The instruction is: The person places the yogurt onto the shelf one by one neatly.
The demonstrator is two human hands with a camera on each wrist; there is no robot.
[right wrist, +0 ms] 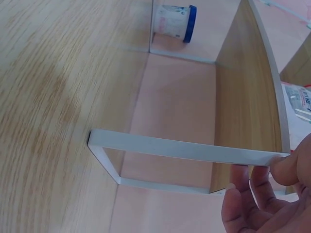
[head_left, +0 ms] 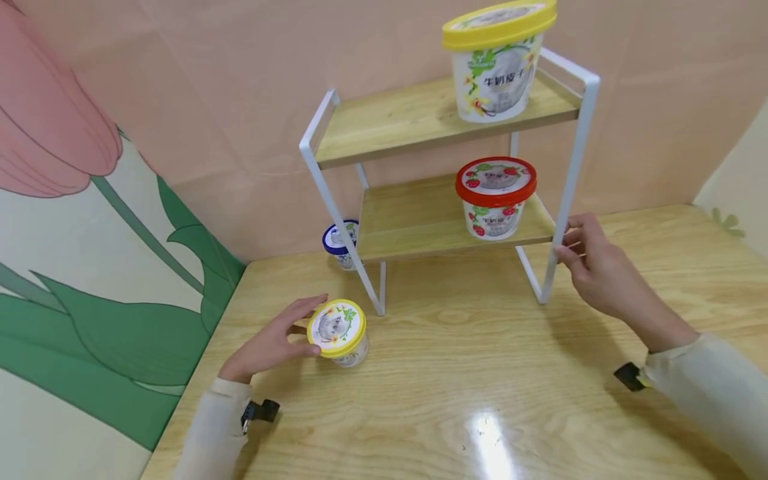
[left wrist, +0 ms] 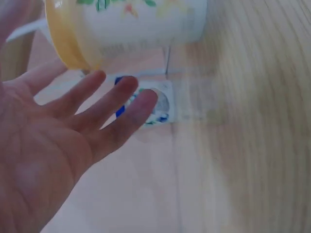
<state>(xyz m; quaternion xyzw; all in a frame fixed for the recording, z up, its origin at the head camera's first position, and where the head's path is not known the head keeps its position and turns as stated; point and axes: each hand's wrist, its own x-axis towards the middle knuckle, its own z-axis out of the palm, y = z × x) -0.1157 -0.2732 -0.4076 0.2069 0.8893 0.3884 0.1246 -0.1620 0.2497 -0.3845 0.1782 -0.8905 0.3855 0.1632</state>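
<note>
I've got a broad lane along the table (head_left: 456, 373) right of the yellow-lidded tub (head_left: 338, 327), and the rack's (head_left: 444, 139) underside gapes between its legs. Left leg (head_left: 367, 280) partly screens the blue-lidded tub (head_left: 343, 251); lower shelf (head_left: 408, 220) gives room left, but the red-lidded tub (head_left: 496, 200) obstructs right.

Pale cream sleeves (head_left: 714, 393); small black wrist cameras (head_left: 265, 410); yellow trim (head_left: 645, 382) at right; bare hands (head_left: 271, 345)
</note>
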